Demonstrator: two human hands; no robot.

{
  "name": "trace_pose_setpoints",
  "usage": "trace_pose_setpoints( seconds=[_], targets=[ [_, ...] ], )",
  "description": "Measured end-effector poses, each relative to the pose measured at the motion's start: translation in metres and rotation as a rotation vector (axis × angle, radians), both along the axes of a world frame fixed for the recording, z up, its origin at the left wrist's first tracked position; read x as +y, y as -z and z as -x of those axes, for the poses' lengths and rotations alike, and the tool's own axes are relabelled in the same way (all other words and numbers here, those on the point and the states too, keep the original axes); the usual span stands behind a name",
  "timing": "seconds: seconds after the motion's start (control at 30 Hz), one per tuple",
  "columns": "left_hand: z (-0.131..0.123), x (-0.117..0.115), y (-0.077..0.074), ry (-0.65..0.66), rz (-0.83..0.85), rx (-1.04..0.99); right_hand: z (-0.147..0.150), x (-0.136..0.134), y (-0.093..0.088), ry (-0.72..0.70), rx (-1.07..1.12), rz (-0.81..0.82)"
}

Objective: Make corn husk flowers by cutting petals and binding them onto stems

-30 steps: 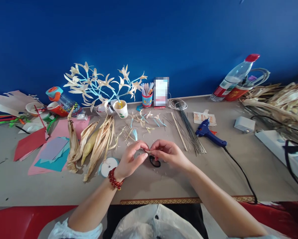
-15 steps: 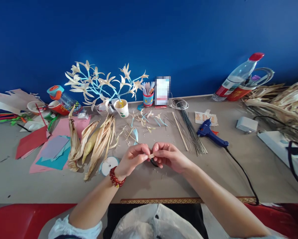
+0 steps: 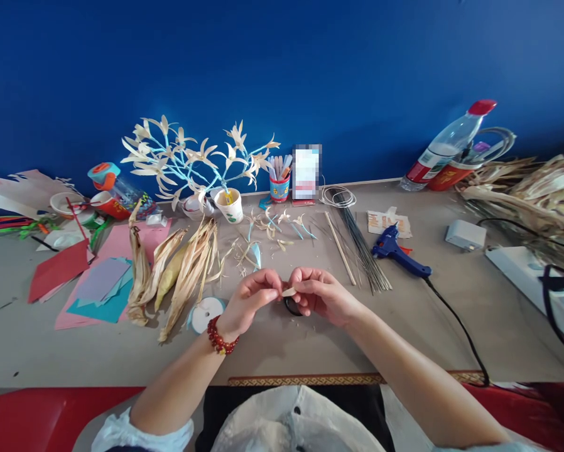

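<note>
A small pale strip of corn husk (image 3: pixel 288 292) is pinched between both hands just above the table. My left hand (image 3: pixel 250 301), with a red bead bracelet at the wrist, grips its left end with closed fingers. My right hand (image 3: pixel 320 295) pinches its right end, fingers curled. Under the hands lies a black ring-shaped handle (image 3: pixel 291 308), partly hidden. A white tape roll (image 3: pixel 205 313) sits just left of my left wrist. Dried corn husks with a small cob (image 3: pixel 178 270) lie further left.
Husk flowers on a light-blue branch (image 3: pixel 192 160) stand in a paper cup (image 3: pixel 230 206) at the back. Thin wires and sticks (image 3: pixel 357 248), a blue glue gun (image 3: pixel 397 254) with cord, coloured paper (image 3: pixel 93 282), a tilted bottle (image 3: pixel 444 147) and a husk pile (image 3: pixel 531 191) surround the middle.
My hands drew closer together and shifted slightly, and the husk strip now shows between the fingertips. Nothing else on the table moved.
</note>
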State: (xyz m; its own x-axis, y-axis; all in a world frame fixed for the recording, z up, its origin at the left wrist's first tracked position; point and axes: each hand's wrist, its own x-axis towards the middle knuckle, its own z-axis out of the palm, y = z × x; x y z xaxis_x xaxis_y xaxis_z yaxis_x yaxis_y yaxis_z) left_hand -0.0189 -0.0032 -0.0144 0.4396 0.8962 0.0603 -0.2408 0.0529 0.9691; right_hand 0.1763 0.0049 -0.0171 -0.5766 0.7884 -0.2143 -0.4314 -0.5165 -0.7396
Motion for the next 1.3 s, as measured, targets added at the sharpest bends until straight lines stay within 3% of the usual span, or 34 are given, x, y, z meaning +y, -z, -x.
trace_pose_setpoints(
  seconds=[0.13,0.53,0.7,0.83,0.93,1.07,1.2,1.3],
  targets=[
    [0.001,0.001,-0.001,-0.071,-0.017,0.023,-0.001,0.001,0.001,0.02,0.0,-0.003],
    [-0.002,-0.001,-0.003,0.068,-0.013,0.034,0.002,-0.005,-0.002,-0.033,-0.115,-0.152],
    [-0.002,-0.002,-0.003,0.106,0.073,-0.09,0.0,-0.004,-0.001,-0.054,0.044,-0.073],
    [-0.002,-0.002,0.0,0.07,0.104,-0.138,-0.004,0.002,-0.003,0.039,0.187,-0.068],
    [-0.001,-0.002,0.001,0.067,0.127,-0.155,-0.006,0.001,-0.008,0.099,0.041,-0.16],
    [-0.001,-0.002,0.001,0.086,0.16,-0.16,-0.001,-0.007,-0.009,0.043,-0.104,-0.26],
    [-0.002,-0.002,0.0,0.081,0.166,-0.154,0.001,-0.008,-0.004,0.054,-0.064,-0.242],
    [-0.002,-0.002,0.001,0.064,0.167,-0.174,-0.001,-0.007,-0.004,0.144,-0.043,-0.292]
  ],
)
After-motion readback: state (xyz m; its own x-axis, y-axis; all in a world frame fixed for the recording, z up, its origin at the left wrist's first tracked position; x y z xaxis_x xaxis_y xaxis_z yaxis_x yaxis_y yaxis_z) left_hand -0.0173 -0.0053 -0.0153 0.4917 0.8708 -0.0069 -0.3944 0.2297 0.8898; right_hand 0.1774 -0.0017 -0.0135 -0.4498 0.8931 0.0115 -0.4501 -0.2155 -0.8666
